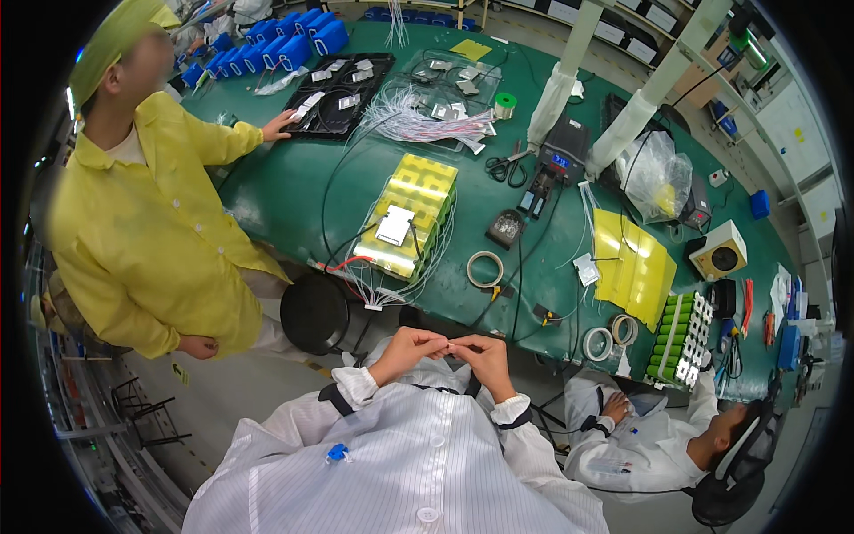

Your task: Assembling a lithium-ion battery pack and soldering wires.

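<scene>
L hand [411, 352] & R hand [485, 360] meet at fingertips, just off near edge of green workbench [294, 182]; can't tell if anything's pinched btwn. Ahead on bench: yellow-wrapped batt. pack [422, 182] w/ white module [395, 225] on top. Tape roll [471, 271] R of pack; scissors [509, 169] farther back, nr soldering stn [565, 147]. Yellow-coated co-worker [151, 240] at L, hand [278, 126] on blk tray [331, 123].

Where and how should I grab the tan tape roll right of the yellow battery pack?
Probably the left rim of the tape roll, pinched from above: it lies flat with an open middle, so its wall can be gripped inside and out. A yellow-and-black cable end sits by its near edge.
</scene>
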Available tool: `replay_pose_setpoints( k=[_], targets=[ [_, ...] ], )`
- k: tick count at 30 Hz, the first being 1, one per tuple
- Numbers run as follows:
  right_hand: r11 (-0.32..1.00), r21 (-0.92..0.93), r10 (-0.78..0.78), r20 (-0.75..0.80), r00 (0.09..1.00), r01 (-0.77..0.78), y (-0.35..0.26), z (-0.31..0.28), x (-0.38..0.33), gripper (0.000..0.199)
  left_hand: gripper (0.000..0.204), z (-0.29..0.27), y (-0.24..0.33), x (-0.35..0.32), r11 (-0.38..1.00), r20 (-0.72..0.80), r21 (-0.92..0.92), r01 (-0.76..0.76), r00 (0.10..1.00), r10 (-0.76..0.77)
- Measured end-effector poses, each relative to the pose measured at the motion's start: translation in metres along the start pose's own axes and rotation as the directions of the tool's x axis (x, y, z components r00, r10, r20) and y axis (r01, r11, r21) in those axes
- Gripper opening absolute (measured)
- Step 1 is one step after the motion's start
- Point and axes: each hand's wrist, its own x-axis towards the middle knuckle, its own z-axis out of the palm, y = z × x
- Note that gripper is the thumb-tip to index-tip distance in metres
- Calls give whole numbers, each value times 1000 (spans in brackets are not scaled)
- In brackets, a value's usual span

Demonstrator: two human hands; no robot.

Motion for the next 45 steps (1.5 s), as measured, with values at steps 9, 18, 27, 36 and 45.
replay_pose_setpoints(
  k=[9, 18, 27, 36, 45],
  targets=[
    [950, 306, -6, 229, 973, -67, -11, 0, -13, 9, 17, -11, 5, 3, 892, 433, -225, 393, 860, -270],
    [966, 252, -39, -51, 998, 51, 19, -17, 5, 14, 24, -11, 10, -5, 959, 154, -137, 247, 962, -225],
    [998, 55, 55, -613, 788, -27, 88, -177, 87, 26, 23, -122, 56, 11, 948, -219, 276, 161, 970, -101],
    [986, 160, 143, -721, 678, -38, 88, -162, 111, 33, 34, 82, 164, 8, 854, 881, 261, -450, 474, -19],
    [930, 358, 194, -663, 723, 79, 34, -119, 95, 22, 15, -154, 104, 8, 964, 62, 245, -100, 994, 88]
  ],
)
